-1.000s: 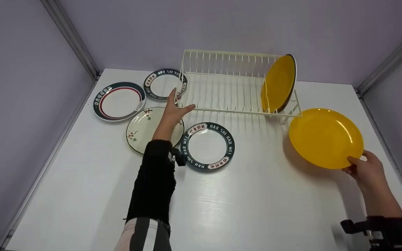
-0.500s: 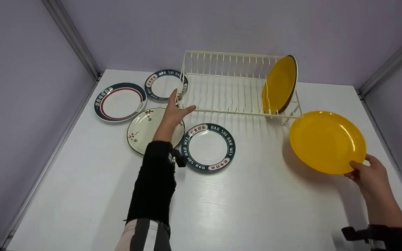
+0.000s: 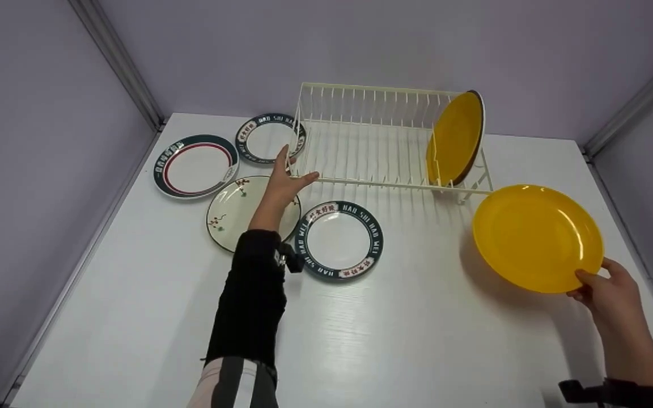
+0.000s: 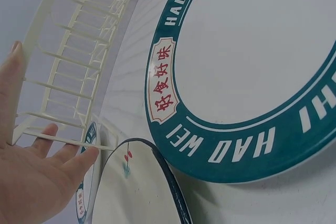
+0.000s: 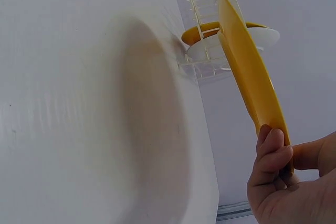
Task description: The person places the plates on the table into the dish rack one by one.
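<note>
My right hand (image 3: 607, 289) pinches the near rim of a yellow plate (image 3: 536, 237), held tilted above the table at the right; in the right wrist view the yellow plate (image 5: 251, 72) is edge-on with my fingers (image 5: 269, 156) curled on its rim. My left hand (image 3: 285, 180) rests with straight fingers against the left front corner of the cream wire dish rack (image 3: 372, 141); the left wrist view shows the fingers (image 4: 79, 163) touching the rack's wires (image 4: 68, 82). Another yellow plate (image 3: 454, 137) stands upright in the rack's right end.
Several plates lie flat left of the rack: a teal-rimmed one (image 3: 339, 239) by my left forearm, a cream floral one (image 3: 230, 212), a red-ringed one (image 3: 196, 165), a small teal one (image 3: 267, 137). Grey walls close the white table (image 3: 389, 340) on three sides.
My right hand has carried the yellow plate slightly down and to the right, toward me. The left hand has stayed at the rack's corner.
</note>
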